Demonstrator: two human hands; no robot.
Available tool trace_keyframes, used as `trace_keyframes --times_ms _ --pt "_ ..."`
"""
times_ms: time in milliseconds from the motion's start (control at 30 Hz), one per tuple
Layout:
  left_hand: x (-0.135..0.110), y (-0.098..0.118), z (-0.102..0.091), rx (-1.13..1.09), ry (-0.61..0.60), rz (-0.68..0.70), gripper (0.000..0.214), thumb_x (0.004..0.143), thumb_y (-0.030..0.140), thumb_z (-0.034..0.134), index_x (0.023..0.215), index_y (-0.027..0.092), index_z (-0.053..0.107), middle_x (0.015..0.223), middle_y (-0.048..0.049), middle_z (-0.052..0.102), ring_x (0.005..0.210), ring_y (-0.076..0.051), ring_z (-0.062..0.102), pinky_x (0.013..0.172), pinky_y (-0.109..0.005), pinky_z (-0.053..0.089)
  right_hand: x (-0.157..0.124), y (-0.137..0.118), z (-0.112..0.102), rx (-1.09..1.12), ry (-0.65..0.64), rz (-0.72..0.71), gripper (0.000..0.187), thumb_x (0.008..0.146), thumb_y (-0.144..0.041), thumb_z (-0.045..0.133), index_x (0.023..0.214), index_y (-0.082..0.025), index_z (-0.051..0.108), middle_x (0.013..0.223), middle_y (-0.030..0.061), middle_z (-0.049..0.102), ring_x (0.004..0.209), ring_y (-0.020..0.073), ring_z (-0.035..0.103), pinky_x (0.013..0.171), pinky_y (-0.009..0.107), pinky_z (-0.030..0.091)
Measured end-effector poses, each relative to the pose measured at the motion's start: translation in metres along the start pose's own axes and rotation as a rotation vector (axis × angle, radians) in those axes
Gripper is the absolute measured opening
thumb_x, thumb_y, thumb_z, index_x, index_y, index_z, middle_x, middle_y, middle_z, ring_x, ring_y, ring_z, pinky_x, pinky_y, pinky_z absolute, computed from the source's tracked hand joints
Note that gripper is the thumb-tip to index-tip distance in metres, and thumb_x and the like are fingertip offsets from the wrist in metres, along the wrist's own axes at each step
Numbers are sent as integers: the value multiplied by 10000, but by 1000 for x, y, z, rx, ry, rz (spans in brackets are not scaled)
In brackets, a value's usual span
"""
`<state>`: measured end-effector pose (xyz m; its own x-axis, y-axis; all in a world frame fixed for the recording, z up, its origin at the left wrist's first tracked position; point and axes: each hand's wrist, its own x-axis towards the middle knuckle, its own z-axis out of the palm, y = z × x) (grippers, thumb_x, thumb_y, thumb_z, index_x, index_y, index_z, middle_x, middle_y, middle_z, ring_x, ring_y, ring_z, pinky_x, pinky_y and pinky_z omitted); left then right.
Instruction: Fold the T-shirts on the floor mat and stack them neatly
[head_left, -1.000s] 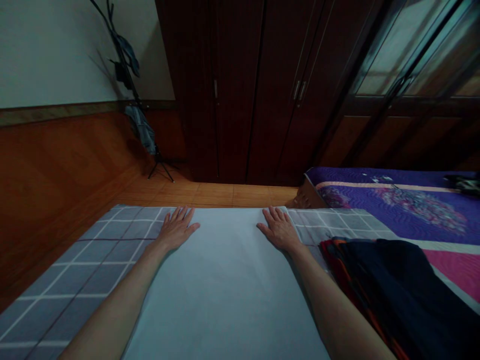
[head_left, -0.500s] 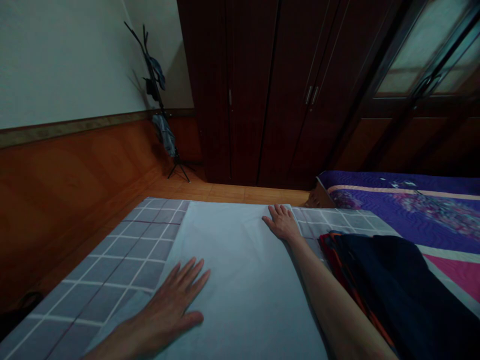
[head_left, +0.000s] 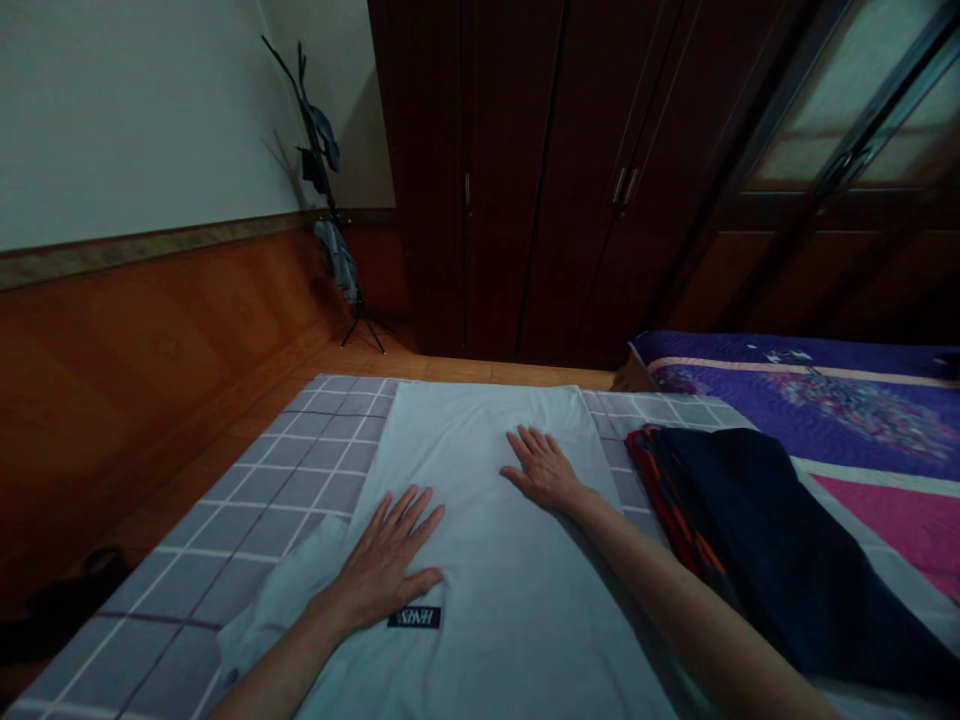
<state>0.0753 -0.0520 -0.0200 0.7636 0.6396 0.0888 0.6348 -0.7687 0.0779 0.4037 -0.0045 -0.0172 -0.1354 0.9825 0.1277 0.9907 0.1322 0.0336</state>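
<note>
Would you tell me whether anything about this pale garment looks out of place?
Near the left hand, the pale garment's rumpled flap juts sideways onto the checked mat, unlike its straight far edge.

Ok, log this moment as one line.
left hand: flat on pale blue shirt, near black rectangular label | right hand: flat on same shirt | under: grey checked mat | beside: dark folded clothes

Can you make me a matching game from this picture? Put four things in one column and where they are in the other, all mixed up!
Things:
1. Black label
2. Coat stand
3. Dark clothes
4. Right hand

Places:
A. Beside the wardrobe
B. Flat on the pale blue cloth, fingers spread
C. On the cloth, by the left hand
D. Next to the purple quilt

Pairs: 1-C, 2-A, 3-D, 4-B
</note>
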Motion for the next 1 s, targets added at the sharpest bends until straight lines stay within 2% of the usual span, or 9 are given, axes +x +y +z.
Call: trace_keyframes --times_ms 200,333,433,567,700,767,833,933,1000 --pt "-1 -5 5 -33 -26 9 695 904 588 385 1485 302 133 1557 -64 161 1422 -286 137 1130 -531 102 -60 33 -11 -27 -28 182 653 934 -528 318 1411 -83 356 1470 209 322 1355 349 271 1055 503 254" --pt "1 -5 5 -71 -4 2 681 900 578 406 1477 278 205 1543 -84 217 1414 -291 172 1127 -534 130 -105 21 -20 -13 -56 163 601 923 -487 396 1397 -119 396 1476 173 334 1366 324 267 1073 489 263" --pt "-9 10 -10 -146 -1 16 666 898 558 435 1459 233 283 1509 -119 299 1396 -296 231 1115 -525 197 -154 8 -31 53 -10 175 553 914 -439 440 1345 -93 464 1433 207 389 1336 328 332 1054 489 321" --pt "-48 48 -35 -296 -35 252 745 820 597 548 1442 252 326 1470 -114 379 1333 -295 363 1080 -472 319 -242 -11 -54 165 42 44 526 877 -405 520 1350 -177 475 1441 157 397 1297 298 409 1004 452 424" --pt "-90 73 -30 -358 58 462 642 807 592 571 1348 264 462 1268 -88 595 1186 -247 520 1009 -370 430 -312 -34 -71 240 50 -123 654 779 -450 639 1382 -295 439 1451 105 391 1263 320 451 910 446 513" --pt "-100 78 -22 -327 140 487 566 838 570 541 1299 243 506 1173 -85 644 1122 -229 553 976 -346 459 -327 -41 -71 256 42 -154 613 765 -413 655 1345 -299 489 1429 105 421 1256 331 456 908 461 514" --pt "-102 81 -20 -282 173 483 454 866 494 543 1230 223 550 1144 -84 652 1094 -218 563 958 -336 471 -332 -42 -65 261 101 -136 436 786 -319 625 1219 -284 601 1381 102 485 1237 315 482 896 452 522" --pt "-99 89 -32 -317 194 450 159 917 212 473 974 192 619 1020 -66 682 986 -177 607 904 -295 490 -330 -39 -59 295 173 -103 225 798 -204 568 980 -265 685 1286 74 582 1185 269 539 867 404 544" --pt "-97 96 -43 -432 162 418 244 939 141 381 805 182 580 876 -43 687 827 -137 627 787 -237 509 -330 -37 -61 351 155 -88 172 807 -202 561 916 -262 681 1213 55 633 1138 239 576 865 364 546"
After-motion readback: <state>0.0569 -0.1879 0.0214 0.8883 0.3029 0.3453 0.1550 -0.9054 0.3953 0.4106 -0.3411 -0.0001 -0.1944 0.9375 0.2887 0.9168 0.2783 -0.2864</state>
